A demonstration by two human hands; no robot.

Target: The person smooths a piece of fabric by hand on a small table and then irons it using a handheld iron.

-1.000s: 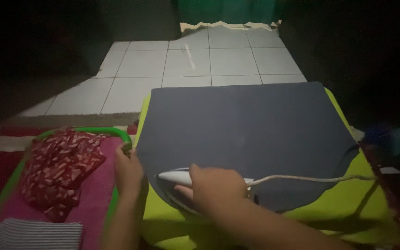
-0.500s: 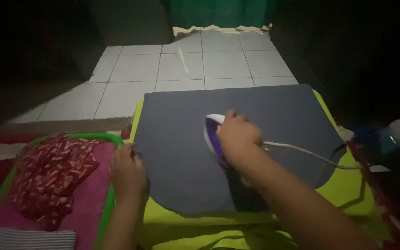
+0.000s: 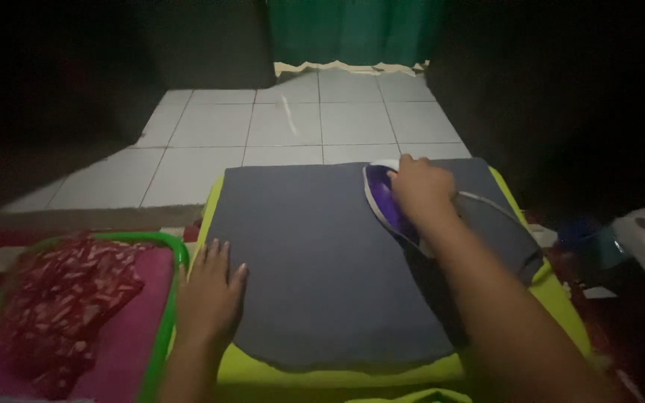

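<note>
So the right hand (image 3: 421, 188) has carried the white and purple electric iron (image 3: 384, 201) from the near edge a second ago all the way up to the far right corner of the flat grey-blue cloth (image 3: 322, 261), upper middle of the frame now. Fingers are wrapped shut around the handle, and its pale cord (image 3: 498, 209) curls off toward the right. Meanwhile the left hand (image 3: 210, 291) has let go of the cloth's edge it was pinching and now lies open, palm down, fingers spread, pressing on the lower left part of the fabric. My read: that near section is pressed already and the far edge is getting its turn, with the flat hand keeping things from sliding.

The cloth itself looks smooth, no obvious creases, though it's pretty dim. It sits centre frame on a bright lime-green padded mat (image 3: 263, 373), which peeks out along the bottom and right. At the lower left there's a green-rimmed basket (image 3: 177, 257) with a red patterned garment (image 3: 61, 298) on pink fabric. White floor tiles (image 3: 210, 142) beyond
</note>
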